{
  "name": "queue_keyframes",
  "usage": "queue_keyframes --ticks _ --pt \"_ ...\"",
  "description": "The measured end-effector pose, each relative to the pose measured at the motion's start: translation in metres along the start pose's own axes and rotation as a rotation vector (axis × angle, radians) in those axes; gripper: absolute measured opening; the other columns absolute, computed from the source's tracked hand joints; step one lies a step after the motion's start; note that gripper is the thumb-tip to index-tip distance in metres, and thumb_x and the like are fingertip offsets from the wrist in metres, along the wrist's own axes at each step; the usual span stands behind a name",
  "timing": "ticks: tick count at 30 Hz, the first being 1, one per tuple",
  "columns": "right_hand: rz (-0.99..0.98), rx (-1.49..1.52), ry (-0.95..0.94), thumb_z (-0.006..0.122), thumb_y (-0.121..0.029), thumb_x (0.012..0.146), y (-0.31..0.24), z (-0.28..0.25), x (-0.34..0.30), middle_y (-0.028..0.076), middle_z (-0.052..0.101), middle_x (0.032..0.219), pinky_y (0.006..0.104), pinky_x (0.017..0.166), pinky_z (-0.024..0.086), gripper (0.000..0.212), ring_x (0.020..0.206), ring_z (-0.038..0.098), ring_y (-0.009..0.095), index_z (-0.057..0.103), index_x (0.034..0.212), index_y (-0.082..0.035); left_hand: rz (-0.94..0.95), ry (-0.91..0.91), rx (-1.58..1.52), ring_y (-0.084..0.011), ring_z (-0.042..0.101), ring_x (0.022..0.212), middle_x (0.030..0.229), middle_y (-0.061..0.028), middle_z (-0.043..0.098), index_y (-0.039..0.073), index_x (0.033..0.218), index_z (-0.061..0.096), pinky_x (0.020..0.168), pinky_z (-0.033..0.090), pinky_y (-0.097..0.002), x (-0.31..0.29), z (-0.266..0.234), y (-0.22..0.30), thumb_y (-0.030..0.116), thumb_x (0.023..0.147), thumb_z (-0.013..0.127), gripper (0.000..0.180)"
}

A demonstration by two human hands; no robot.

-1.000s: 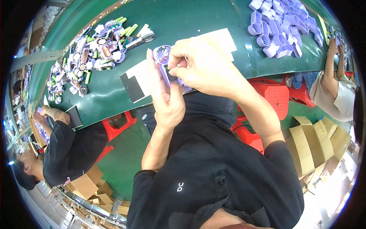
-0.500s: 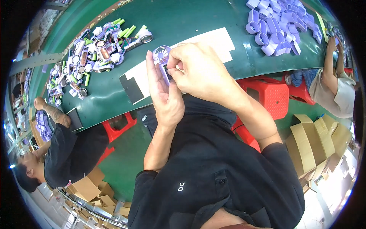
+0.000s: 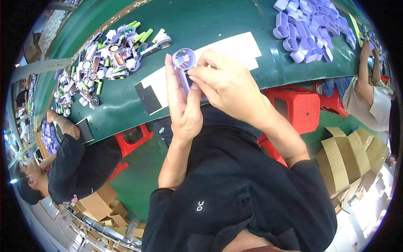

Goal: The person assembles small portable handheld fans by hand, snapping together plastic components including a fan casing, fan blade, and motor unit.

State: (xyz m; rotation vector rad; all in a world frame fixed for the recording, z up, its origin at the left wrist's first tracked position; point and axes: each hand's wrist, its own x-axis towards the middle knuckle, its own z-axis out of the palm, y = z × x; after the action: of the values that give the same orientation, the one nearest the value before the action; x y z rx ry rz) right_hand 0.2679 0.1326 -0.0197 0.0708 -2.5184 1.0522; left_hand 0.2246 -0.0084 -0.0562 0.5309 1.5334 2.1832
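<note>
A light purple fan housing [image 3: 184, 59], with a round ribbed head and a long hollow handle, is held upright above the bench. My left hand [image 3: 185, 107] is closed around its handle, fingers along the left side and thumb on the right. My right hand [image 3: 228, 86] reaches across with thumb and forefinger pinched at the top of the handle, just below the round head. What lies between those fingertips is hidden. Beneath both hands lies a white sheet [image 3: 239, 46] with a black patch [image 3: 150, 100] at its left end.
On the green bench [image 3: 193, 21], a heap of fan parts with green cells [image 3: 113, 54] lies left and a pile of purple housings [image 3: 306, 35] right. Red stools [image 3: 302, 111] and cartons [image 3: 346, 159] stand below. Co-workers sit at left [image 3: 79, 168] and right [image 3: 369, 96].
The housing has moved slightly right, and its round head has tilted so more of its inner wall shows. My right hand's fingers have shifted along the handle with it.
</note>
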Motion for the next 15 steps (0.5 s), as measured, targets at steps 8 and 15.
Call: queue_keyframes --ticks 8,15 --pt "0.024 0.003 0.167 0.074 0.004 0.084 -0.019 -0.007 -0.021 0.02 0.059 0.142 0.0359 0.082 0.059 0.063 0.091 0.071 0.027 0.057 0.144 -0.002 -0.017 0.054 -0.053 -0.0126 0.056 0.107 0.153 -0.0163 0.047 0.004 0.169 0.005 0.091 0.05 -0.0269 0.006 -0.003 0.005 -0.007 0.101 0.041 0.078" --pt "0.25 0.342 0.1 0.073 -0.005 0.092 0.004 -0.023 -0.015 0.016 0.07 0.128 0.0342 0.092 0.053 0.07 0.105 0.067 0.023 0.046 0.156 0.0 0.023 0.037 -0.055 -0.0228 0.053 0.131 0.152 -0.0236 0.047 0.0 0.167 0.012 0.108 0.044 -0.038 -0.001 0.007 0.015 -0.003 0.103 0.046 0.073"
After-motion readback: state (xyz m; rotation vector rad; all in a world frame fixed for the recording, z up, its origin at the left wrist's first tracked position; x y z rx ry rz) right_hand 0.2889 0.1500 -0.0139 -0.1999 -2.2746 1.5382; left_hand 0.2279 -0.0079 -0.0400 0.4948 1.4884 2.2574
